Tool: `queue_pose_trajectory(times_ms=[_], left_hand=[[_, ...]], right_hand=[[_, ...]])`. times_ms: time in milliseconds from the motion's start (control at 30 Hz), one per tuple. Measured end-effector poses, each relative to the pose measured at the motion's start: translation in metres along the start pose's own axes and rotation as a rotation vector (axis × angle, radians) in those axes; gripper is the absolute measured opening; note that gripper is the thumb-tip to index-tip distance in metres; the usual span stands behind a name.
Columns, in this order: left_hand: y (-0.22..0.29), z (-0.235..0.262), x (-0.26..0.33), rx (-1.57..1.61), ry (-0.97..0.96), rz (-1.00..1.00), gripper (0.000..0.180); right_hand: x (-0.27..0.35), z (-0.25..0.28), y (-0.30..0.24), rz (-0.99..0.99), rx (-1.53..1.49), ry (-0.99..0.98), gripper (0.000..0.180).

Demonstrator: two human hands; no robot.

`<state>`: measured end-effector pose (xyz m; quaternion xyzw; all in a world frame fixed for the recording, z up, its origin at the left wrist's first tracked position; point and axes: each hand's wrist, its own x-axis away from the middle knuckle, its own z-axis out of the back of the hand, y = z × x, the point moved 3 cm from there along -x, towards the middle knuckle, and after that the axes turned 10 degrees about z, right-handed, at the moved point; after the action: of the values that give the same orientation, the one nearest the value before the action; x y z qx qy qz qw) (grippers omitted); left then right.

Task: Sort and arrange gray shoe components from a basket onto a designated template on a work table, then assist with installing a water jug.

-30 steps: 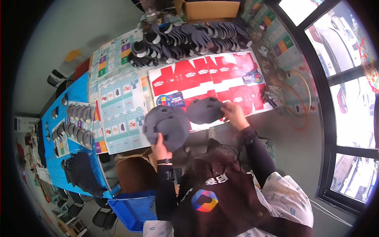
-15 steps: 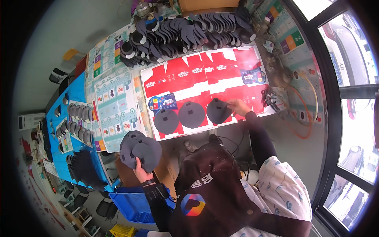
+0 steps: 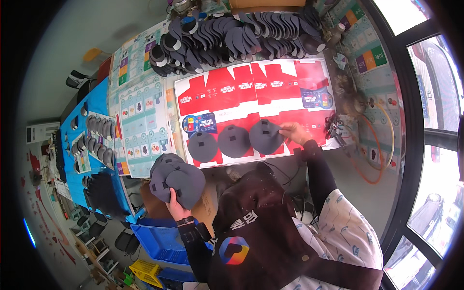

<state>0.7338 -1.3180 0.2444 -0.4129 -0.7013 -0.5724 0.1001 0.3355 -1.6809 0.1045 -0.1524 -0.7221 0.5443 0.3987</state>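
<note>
left hand (image 3: 175, 205): my fingers are clenched round a stack of grey pads (image 3: 176, 180), held up off the table, just above the cardboard box (image 3: 205, 208)
right hand (image 3: 294, 133): fingertips pinch the right edge of a grey pad (image 3: 266, 136) lying on the red sheets (image 3: 251, 92)
row: that pad is third in line, beside two more pads (image 3: 218, 143) to its left
change: half a second ago my left hand sat lower and further left; it has come up a little, and my right hand stays on the third pad

third grey piece (image 3: 265, 137) now laid down, left hand (image 3: 175, 207) lowered
</note>
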Motion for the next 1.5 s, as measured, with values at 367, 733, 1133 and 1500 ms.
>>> queue_pose_trajectory(times_ms=[367,733,1133,1500], left_hand=[[-0.003,-0.001,0.005,-0.02,0.037,-0.048,0.045],[-0.007,-0.014,0.003,-0.004,0.016,0.01,0.049],[-0.025,-0.09,-0.011,-0.258,0.145,-0.031,0.049],[-0.072,-0.14,-0.041,-0.125,-0.083,-0.052,0.042]], right_hand=[[-0.018,0.008,0.029,0.016,0.042,-0.082,0.016],[-0.012,0.012,0.022,0.001,0.186,-0.012,0.026],[-0.051,-0.039,0.073,0.029,0.128,0.219,0.036],[0.014,-0.18,-0.121,0.214,0.204,-0.061,0.031]])
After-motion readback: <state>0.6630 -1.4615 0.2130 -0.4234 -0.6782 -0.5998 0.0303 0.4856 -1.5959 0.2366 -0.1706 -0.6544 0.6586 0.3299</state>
